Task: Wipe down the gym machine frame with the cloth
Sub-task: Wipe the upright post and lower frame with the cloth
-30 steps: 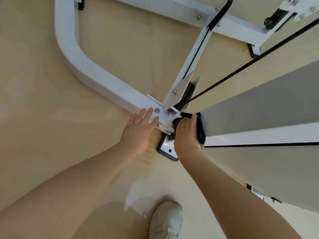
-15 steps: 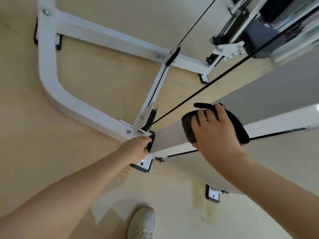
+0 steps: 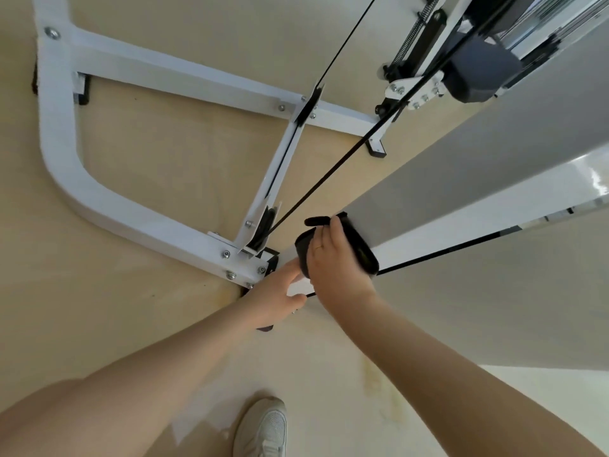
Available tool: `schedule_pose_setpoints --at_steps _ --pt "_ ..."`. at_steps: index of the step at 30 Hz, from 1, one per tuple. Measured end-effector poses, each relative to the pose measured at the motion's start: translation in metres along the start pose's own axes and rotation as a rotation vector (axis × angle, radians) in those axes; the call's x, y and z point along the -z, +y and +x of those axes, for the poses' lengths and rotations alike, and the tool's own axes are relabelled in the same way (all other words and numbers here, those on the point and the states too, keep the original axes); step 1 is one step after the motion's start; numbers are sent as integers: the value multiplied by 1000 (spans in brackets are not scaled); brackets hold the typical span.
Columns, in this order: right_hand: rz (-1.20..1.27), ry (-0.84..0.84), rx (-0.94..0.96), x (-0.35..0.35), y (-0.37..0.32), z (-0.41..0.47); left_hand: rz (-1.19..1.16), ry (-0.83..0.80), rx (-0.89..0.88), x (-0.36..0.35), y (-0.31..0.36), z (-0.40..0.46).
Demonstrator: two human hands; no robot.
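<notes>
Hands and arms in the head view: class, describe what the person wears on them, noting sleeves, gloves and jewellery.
Both forearms are bare as far as the frame shows; no sleeve, glove, watch or bracelet is visible. The right hand wears a thin ring on one finger. The left hand shows no ring or other item from this angle, though part of it is hidden behind the right hand.

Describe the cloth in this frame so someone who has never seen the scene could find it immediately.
Start at the wide white upright post of the gym machine frame that slants across the right side. Near its lower end the right hand presses a black folded cloth wrapped over the post's edge. It is the only soft, dark thing there; the black cable beside it is thin and taut.
</notes>
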State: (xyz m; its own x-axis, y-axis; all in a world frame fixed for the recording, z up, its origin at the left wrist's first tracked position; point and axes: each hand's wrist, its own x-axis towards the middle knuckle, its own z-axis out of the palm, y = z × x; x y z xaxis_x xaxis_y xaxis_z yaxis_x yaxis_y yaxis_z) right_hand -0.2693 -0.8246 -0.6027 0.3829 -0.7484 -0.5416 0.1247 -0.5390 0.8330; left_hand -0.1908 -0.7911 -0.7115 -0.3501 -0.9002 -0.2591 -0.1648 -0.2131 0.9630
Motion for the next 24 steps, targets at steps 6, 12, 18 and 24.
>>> schedule_pose_setpoints --at_steps 6,12,18,24 --pt "37 242 -55 -15 45 -29 29 -39 88 9 24 -6" --pt "171 528 -365 -8 128 -82 102 -8 93 16 63 -12" --pt "271 515 -547 -7 147 -111 120 -18 -16 13 87 -23" --pt "237 367 -315 -11 68 -68 76 28 -37 15 65 -16"
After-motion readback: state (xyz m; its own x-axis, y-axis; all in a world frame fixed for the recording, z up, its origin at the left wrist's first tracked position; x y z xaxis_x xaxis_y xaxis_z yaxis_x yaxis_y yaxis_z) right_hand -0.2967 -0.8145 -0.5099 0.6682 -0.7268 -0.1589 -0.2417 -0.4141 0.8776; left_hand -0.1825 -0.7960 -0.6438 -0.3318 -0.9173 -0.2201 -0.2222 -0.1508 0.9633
